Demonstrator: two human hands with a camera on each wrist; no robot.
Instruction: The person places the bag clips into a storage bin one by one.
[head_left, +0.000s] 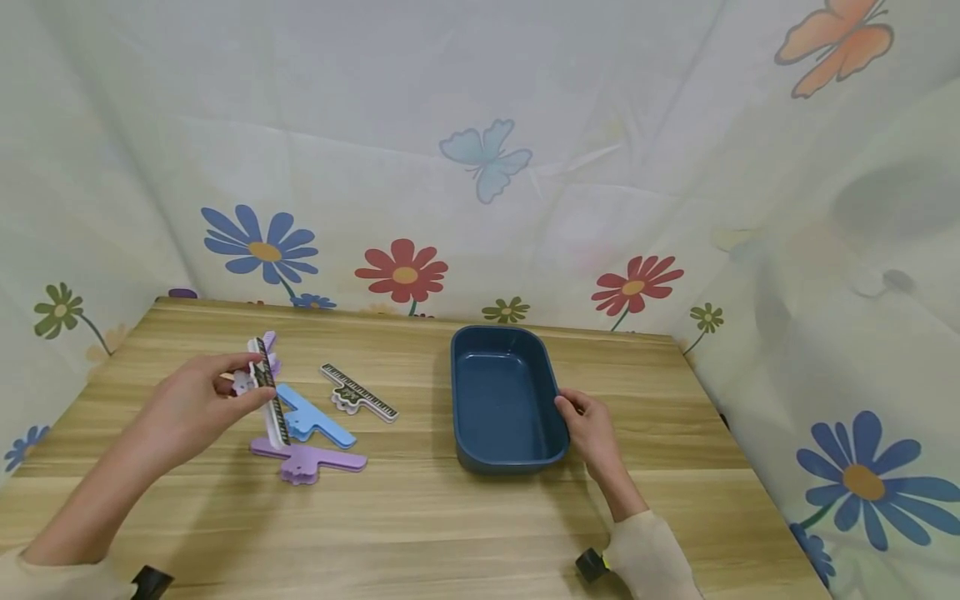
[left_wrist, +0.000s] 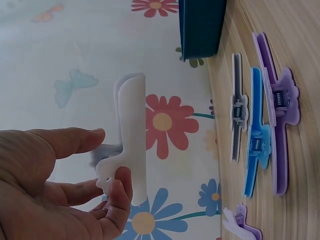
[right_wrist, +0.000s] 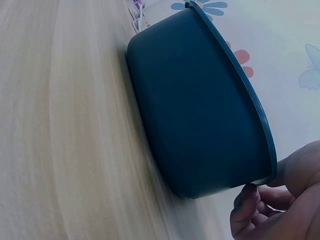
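White clip (head_left: 266, 385) pinched between left hand (head_left: 197, 406) thumb, fingers (left_wrist: 117, 192).

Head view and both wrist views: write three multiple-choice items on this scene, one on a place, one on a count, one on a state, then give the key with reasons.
1. Where is the right hand?
A. At the right rim of the blue tub
B. Flat on the table, far from the tub
C. Inside the tub

2. How many clips lie on the table, the held one aside?
A. One
B. Four
C. Seven

3. What is the state of the white clip?
A. Lying inside the tub
B. Pinched in the left hand, off the table
C. Lying under the purple clip

Key: 1 A, its fingers touch the rim in the head and right wrist views. 2 B, the left wrist view shows the purple clip, a blue clip, a ruler-print clip and a small lilac clip. 3 B, thumb and fingers hold it in the air.
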